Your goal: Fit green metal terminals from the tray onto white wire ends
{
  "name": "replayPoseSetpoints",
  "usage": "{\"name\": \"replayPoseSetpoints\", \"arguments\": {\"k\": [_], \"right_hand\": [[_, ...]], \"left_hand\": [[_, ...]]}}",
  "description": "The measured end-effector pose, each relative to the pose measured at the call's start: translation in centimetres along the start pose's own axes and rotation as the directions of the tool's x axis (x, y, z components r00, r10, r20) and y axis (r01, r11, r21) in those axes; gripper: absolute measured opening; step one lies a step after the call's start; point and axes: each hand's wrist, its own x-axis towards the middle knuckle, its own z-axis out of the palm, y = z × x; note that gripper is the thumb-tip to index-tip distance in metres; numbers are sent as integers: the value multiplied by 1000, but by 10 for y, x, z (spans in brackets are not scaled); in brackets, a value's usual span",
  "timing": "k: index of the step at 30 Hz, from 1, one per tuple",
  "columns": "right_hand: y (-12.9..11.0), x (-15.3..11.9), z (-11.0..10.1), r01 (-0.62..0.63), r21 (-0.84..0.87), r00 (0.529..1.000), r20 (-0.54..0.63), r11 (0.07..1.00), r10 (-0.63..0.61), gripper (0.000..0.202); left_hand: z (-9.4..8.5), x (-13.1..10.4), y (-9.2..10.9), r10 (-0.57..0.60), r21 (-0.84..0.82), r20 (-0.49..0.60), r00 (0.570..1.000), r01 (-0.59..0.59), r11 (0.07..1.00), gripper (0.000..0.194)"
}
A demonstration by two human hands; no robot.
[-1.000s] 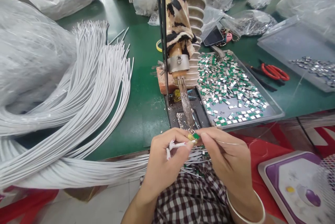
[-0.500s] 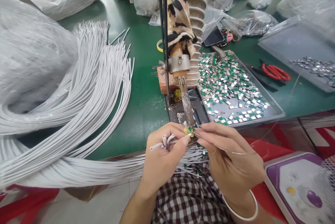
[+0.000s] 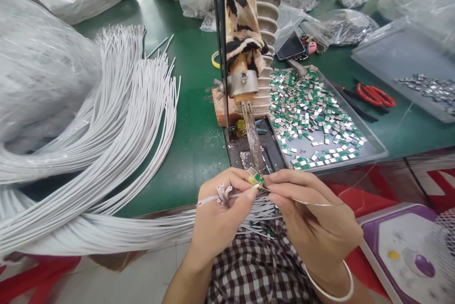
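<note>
My left hand [image 3: 219,216] is closed around several white cables [image 3: 224,193], their cut ends sticking up between thumb and fingers. At its fingertips is a small green circuit board [image 3: 259,178] with a metal connector, against the end of one white cable. Something yellow covers the index fingertip there. My right hand [image 3: 314,219] pinches a thin solder wire [image 3: 313,204] whose end reaches toward the board. Just above the board, the soldering iron [image 3: 253,140] points down from its clamp; whether its tip touches the board cannot be made out.
A large bundle of white cables [image 3: 142,124] covers the bench's left side. To the right, a clear tray [image 3: 378,153] holds many small boards, beside red-handled pliers [image 3: 376,94]. A ribbed hose [image 3: 265,15] stands behind the iron. More cables lie across the lap.
The board has turned slightly at my left fingertips, so its metal connector shows more clearly. The cable ends in my left hand have shifted. My right hand stays close by with the solder wire.
</note>
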Motion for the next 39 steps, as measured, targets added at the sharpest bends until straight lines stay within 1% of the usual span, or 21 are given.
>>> {"name": "replayPoseSetpoints", "arguments": {"k": [3,6,8,10,12,14,15,18,20,22,24,26,27,28,30,31,32,35,39], "right_hand": [[1,-2,0,-79,9,997,20,997,79,29],[2,-2,1,-180,3,983,23,984,180,28],[3,-1,0,-235,54,972,45,971,232,22],[4,-1,-4,-290,145,956,100,946,277,19],[5,-2,-10,-328,189,942,140,926,305,18],[3,-3,-16,-331,157,938,166,931,306,17],[2,-4,-18,-316,134,939,187,939,290,18],[-4,-6,-22,-201,116,939,305,973,158,25],[-8,-7,-23,-125,97,932,352,987,84,25],[-10,-7,-23,-103,59,931,356,993,75,23],[-9,-7,-22,-137,70,938,330,988,107,21],[-7,-7,-21,-189,116,948,282,975,150,21],[-6,-7,-20,-213,139,951,259,967,172,21],[-6,-6,-19,-235,160,951,240,959,193,21],[-5,-5,-18,-280,183,945,224,942,238,21],[-5,-5,-18,-297,188,941,222,936,254,20],[-5,-4,-18,-308,191,939,220,932,265,20],[-5,-2,-19,-314,186,936,227,931,270,20],[-3,0,-22,-327,206,924,277,923,265,21]], "left_hand": [[2,0,0,8,35,3,1000,-8,999,17],[3,-3,-1,36,122,30,999,-40,992,17],[2,-6,-3,49,196,98,994,-68,978,17],[-1,-11,-5,43,243,151,988,-79,967,21],[-5,-16,-8,37,266,139,990,-73,961,29],[-7,-21,-10,48,282,133,990,-84,956,32],[-7,-22,-10,42,291,161,986,-87,953,31],[-3,-22,-8,-25,317,316,949,-81,945,25],[0,-21,-7,-40,330,370,928,-92,939,21],[2,-21,-6,8,318,337,941,-122,940,13],[4,-22,-7,68,290,256,964,-143,946,7],[4,-23,-8,112,258,191,975,-161,953,15],[4,-24,-9,124,248,179,976,-167,954,17],[4,-25,-9,135,241,173,976,-175,955,17],[4,-26,-8,155,241,160,975,-191,952,10],[4,-26,-8,159,250,157,975,-195,948,5],[3,-27,-7,155,264,155,976,-192,945,8],[3,-26,-6,109,298,156,982,-152,942,23],[3,-25,-7,73,312,154,985,-118,943,27]]}}
